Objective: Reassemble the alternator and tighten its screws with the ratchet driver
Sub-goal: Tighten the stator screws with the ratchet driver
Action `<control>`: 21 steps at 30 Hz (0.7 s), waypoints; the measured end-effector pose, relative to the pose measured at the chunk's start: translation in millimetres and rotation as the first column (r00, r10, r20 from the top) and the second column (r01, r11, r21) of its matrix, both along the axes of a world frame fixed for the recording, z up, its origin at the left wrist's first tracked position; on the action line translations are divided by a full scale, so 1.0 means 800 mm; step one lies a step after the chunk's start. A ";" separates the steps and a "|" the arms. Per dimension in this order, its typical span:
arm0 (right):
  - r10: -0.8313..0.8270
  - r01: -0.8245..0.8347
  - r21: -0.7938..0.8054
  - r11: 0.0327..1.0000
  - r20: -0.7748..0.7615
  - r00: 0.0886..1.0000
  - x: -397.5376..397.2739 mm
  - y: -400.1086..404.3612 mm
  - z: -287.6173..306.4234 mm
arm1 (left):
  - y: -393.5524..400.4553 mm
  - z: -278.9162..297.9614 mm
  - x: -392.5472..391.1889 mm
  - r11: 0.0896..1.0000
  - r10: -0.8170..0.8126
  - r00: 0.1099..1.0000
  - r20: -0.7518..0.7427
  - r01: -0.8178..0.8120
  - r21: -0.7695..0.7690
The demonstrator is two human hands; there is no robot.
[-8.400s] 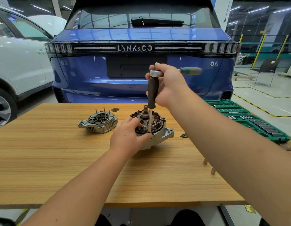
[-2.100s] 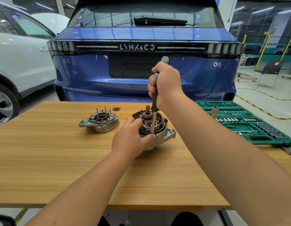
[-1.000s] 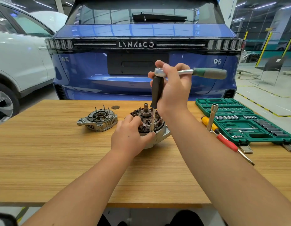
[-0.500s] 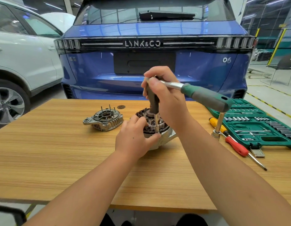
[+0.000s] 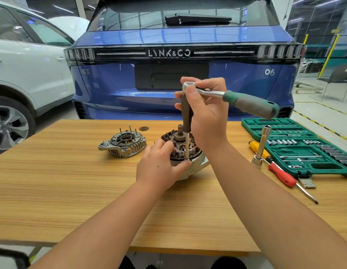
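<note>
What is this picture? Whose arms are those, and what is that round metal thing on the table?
The camera sits on a person's head, so you see their own two arms reaching forward. They work at a wooden table behind a blue car. The round metal thing is an alternator, a car part that makes electricity, opened so its copper wires show. The left hand holds it steady. The right hand grips a ratchet driver, a turning tool whose long shaft reaches down to the alternator's edge. The alternator's cover lies to the left, waiting. On the right are a green socket set case, two screwdrivers and a standing metal extension bar.
</note>
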State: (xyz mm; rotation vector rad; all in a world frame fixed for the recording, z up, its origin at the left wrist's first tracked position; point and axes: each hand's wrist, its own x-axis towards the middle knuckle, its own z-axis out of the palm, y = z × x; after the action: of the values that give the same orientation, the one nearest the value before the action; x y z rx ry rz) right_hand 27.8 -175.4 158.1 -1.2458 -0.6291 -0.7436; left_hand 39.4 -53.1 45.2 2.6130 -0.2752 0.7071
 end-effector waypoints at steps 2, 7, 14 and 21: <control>-0.075 0.076 -0.020 0.997 0.041 0.996 0.004 -0.001 0.001 | 0.001 -0.001 0.000 1.000 -0.003 1.000 -0.002 0.003 -0.013; -0.186 0.213 -0.172 0.962 0.159 0.970 0.019 -0.006 -0.002 | 0.000 -0.001 0.000 1.000 -0.013 1.000 0.004 0.013 -0.019; -0.154 0.311 -0.684 0.660 0.281 0.947 0.021 -0.024 0.022 | 0.002 -0.003 0.001 0.999 -0.017 1.000 0.010 0.017 -0.027; -0.163 0.368 -0.869 0.331 0.332 0.929 0.019 -0.027 0.072 | 0.005 -0.001 0.002 0.999 -0.033 0.999 -0.007 0.033 -0.020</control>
State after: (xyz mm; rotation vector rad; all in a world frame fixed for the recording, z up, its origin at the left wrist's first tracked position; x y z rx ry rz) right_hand 43.3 -197.2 215.4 -2.4299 -1.0971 -0.7955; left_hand 40.7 -49.3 44.2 2.5854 -0.3064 0.6856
